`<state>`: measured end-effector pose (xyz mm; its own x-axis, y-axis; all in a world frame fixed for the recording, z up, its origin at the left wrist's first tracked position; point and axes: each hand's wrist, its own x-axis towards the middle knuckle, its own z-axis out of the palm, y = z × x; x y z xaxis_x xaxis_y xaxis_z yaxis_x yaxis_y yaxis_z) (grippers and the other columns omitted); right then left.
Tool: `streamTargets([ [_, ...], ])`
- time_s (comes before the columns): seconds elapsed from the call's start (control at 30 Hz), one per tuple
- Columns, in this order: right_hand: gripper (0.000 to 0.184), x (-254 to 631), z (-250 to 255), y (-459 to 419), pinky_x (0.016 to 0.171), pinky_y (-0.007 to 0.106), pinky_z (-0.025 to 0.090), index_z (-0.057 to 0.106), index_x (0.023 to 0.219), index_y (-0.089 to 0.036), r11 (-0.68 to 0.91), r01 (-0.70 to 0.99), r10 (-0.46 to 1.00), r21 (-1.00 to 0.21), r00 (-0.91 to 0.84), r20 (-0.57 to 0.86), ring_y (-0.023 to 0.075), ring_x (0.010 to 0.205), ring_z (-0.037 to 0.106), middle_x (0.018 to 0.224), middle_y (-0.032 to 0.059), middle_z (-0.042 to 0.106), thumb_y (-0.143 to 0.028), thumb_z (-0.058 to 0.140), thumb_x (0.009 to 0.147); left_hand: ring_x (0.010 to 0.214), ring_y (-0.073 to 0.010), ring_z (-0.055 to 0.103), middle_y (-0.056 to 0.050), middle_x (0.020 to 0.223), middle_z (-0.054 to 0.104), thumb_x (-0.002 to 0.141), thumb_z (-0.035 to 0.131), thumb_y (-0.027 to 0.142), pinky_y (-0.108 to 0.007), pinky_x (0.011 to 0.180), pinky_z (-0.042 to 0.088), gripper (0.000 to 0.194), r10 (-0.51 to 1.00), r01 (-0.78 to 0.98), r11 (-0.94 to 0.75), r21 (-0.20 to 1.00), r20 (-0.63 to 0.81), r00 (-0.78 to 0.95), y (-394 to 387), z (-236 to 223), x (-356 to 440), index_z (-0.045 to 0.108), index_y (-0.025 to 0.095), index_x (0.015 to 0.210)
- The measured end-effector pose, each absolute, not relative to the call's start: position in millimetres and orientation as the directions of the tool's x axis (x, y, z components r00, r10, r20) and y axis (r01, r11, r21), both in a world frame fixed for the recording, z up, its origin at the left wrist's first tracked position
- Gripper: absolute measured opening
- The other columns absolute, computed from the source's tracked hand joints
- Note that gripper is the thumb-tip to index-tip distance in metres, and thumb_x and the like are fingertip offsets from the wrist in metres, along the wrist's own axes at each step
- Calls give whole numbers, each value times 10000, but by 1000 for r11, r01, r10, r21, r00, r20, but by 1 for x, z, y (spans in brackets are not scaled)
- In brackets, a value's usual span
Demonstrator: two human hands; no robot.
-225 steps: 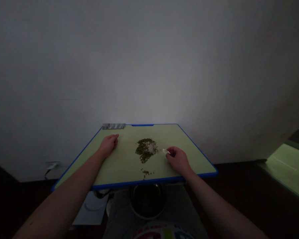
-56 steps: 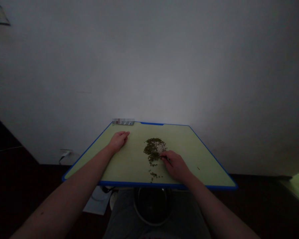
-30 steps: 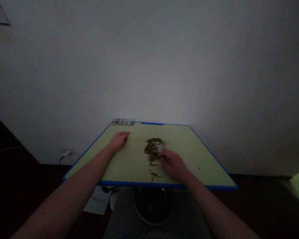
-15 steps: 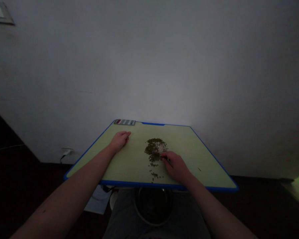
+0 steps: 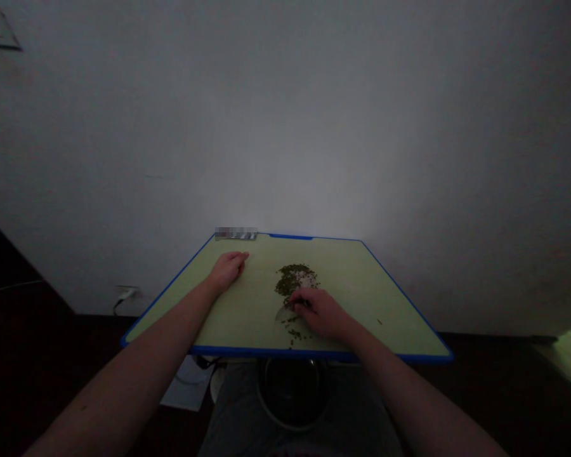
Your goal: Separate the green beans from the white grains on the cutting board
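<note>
Head view: the fingertips [image 5: 297, 303] of the right hand [image 5: 321, 313] pinch a pale translucent sliver [image 5: 282, 313] low and close, just below the heap of small dark-green seeds [image 5: 295, 280]. The left hand [image 5: 227, 268], fingers pressed together, lies flat well left of the heap on the pale-green, blue-rimmed board [image 5: 385, 317].

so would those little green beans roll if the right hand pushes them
The little green beans look round and hard, so they'd probably roll and scatter under the right hand. Strays lying apart from the heap hint at that. The board's blue rim looks thin, so it may not stop them.
</note>
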<state>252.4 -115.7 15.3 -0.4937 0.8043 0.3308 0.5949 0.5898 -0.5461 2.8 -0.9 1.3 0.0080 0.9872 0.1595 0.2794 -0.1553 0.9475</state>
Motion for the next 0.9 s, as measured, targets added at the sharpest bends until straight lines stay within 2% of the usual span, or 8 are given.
streamTargets([
  [0.13, 206, 252, 19, -115, 664, 242, 423, 612, 875, -204, 538, 582, 828, -609, -501, 253, 128, 712, 581, 767, -6, 649, -92, 486, 757, 349, -86, 313, 53, 356, 364, 725, 483, 464, -249, 414, 253, 378, 987, 278, -154, 948, 160, 2, -1, 2, 2, 415, 193, 470],
  [0.33, 181, 262, 17, -118, 646, 256, 428, 632, 858, -200, 433, 664, 889, -610, -425, 168, 148, 719, 588, 804, 14, 661, -140, 552, 707, 347, -89, 314, 52, 350, 363, 724, 482, 467, -254, 415, 256, 384, 988, 321, -143, 936, 157, -16, -4, 5, 2, 418, 193, 463],
  [0.53, 334, 281, 15, -133, 557, 234, 393, 610, 1048, -199, 336, 713, 931, -615, -351, 102, 123, 580, 544, 701, 6, 634, -170, 535, 724, 349, -85, 315, 52, 346, 357, 721, 487, 459, -249, 421, 257, 387, 987, 333, -144, 932, 160, -19, -5, 6, 3, 418, 188, 453],
  [0.73, 304, 283, 19, -152, 548, 225, 367, 626, 1001, -185, 250, 757, 959, -603, -279, 48, 114, 565, 522, 665, 2, 614, -191, 543, 709, 347, -85, 322, 55, 344, 365, 726, 481, 444, -250, 432, 276, 375, 989, 311, -138, 940, 148, -6, -6, 8, 4, 413, 189, 458],
  [0.9, 290, 281, 20, -165, 536, 220, 364, 613, 986, -178, 198, 725, 968, -660, -249, 17, 115, 575, 533, 680, 7, 617, -194, 529, 709, 345, -86, 323, 55, 346, 367, 726, 483, 454, -250, 423, 266, 381, 989, 310, -140, 940, 151, -10, -5, 6, 3, 418, 189, 460],
])
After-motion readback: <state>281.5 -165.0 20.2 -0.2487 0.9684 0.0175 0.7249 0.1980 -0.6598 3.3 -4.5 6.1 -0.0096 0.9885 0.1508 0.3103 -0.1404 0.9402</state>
